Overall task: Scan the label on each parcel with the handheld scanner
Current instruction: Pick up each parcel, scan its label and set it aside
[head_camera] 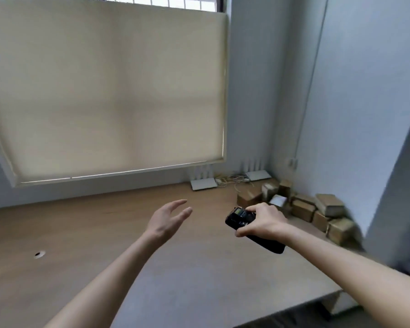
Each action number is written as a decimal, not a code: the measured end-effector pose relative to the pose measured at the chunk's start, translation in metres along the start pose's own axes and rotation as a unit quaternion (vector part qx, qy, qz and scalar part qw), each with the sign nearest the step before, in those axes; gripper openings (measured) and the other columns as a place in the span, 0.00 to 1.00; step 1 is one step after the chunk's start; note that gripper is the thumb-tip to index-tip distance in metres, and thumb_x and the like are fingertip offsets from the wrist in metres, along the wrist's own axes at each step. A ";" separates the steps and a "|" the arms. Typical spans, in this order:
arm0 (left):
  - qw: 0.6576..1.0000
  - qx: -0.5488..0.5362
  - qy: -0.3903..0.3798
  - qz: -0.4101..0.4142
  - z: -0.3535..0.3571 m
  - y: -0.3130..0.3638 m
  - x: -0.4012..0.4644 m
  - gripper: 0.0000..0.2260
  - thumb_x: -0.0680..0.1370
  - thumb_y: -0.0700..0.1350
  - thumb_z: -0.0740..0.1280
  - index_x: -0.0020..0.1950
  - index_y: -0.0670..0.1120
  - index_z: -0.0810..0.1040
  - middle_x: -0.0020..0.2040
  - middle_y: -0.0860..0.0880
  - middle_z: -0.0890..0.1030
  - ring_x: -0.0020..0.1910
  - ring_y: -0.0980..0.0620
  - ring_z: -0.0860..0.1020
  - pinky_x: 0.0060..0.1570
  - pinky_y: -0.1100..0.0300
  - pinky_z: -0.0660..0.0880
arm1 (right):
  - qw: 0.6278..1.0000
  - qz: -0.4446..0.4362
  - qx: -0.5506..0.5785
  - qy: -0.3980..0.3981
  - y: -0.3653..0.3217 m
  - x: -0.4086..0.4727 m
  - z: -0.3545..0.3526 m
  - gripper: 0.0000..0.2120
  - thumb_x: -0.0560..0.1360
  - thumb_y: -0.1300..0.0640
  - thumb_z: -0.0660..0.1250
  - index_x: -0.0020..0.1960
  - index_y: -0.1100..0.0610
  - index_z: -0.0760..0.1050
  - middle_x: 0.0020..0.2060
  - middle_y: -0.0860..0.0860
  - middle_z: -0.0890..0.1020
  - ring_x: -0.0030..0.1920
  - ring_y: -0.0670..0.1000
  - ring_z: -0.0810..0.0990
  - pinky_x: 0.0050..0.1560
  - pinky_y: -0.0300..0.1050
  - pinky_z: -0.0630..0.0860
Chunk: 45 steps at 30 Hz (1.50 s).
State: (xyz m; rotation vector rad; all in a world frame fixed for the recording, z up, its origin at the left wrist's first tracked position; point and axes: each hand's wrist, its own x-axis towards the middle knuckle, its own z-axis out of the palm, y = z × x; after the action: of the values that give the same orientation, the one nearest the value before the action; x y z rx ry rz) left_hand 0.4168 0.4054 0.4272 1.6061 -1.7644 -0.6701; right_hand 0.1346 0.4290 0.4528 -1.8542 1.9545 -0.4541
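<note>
**Parcels wait at two o'clock, scanner already in hand**

Parcels [303, 207], a loose heap of brown cartons, sit on the wooden desk [104, 233] in the far corner at about two o'clock from the hands, against the pale wall. The right hand [263, 223] has its fingers wrapped around the black handheld scanner [244, 221], whose small lit screen faces up; the scanner is held above the desk, near the heap but apart from it. The left hand [168, 221] hovers at ten o'clock of the scanner, fingers straight and relaxed, holding nothing.

To scan well, the free hand should probably draw one carton out and turn its label up, then the scanner's nose should point squarely at it. One carton shows a white label [278, 200]; the others are too blurred to tell. Whether the cartons hold anything cannot be seen. Two white routers [202, 183] stand at twelve o'clock.
</note>
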 end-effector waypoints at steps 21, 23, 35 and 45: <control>0.972 0.010 -0.210 0.101 0.409 0.239 0.257 0.27 0.78 0.60 0.68 0.74 0.47 0.73 0.70 0.47 0.76 0.67 0.49 0.75 0.67 0.52 0.72 | 0.940 0.309 0.089 0.114 0.404 0.146 -0.165 0.33 0.52 0.32 0.79 0.53 0.46 0.83 0.47 0.47 0.84 0.46 0.52 0.82 0.37 0.40 0.73; 0.967 0.023 -0.221 0.121 0.445 0.247 0.293 0.26 0.79 0.60 0.67 0.73 0.48 0.73 0.71 0.47 0.74 0.68 0.49 0.72 0.68 0.54 0.70 | 0.931 0.332 0.100 0.115 0.431 0.177 -0.169 0.32 0.50 0.31 0.78 0.47 0.47 0.82 0.45 0.47 0.85 0.45 0.50 0.83 0.37 0.40 0.75; 0.942 0.067 -0.306 0.121 0.638 0.280 0.467 0.27 0.79 0.59 0.66 0.76 0.52 0.67 0.75 0.50 0.71 0.72 0.50 0.70 0.68 0.55 0.67 | 0.873 0.418 0.242 0.068 0.578 0.345 -0.154 0.31 0.62 0.38 0.82 0.58 0.54 0.79 0.48 0.51 0.84 0.47 0.51 0.83 0.43 0.43 0.79; 0.924 0.131 -0.345 0.100 0.800 0.267 0.565 0.32 0.78 0.62 0.66 0.79 0.52 0.63 0.79 0.50 0.64 0.76 0.48 0.65 0.72 0.47 0.65 | 0.827 0.450 0.336 0.013 0.683 0.458 -0.106 0.35 0.63 0.39 0.82 0.63 0.54 0.77 0.53 0.52 0.84 0.53 0.54 0.83 0.57 0.50 0.82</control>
State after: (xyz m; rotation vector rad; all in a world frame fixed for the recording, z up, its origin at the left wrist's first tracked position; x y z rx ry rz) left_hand -0.3807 -0.1667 0.1705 1.4113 -2.5814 -1.0174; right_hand -0.5246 0.0112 0.1733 -0.4045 2.0375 -0.7083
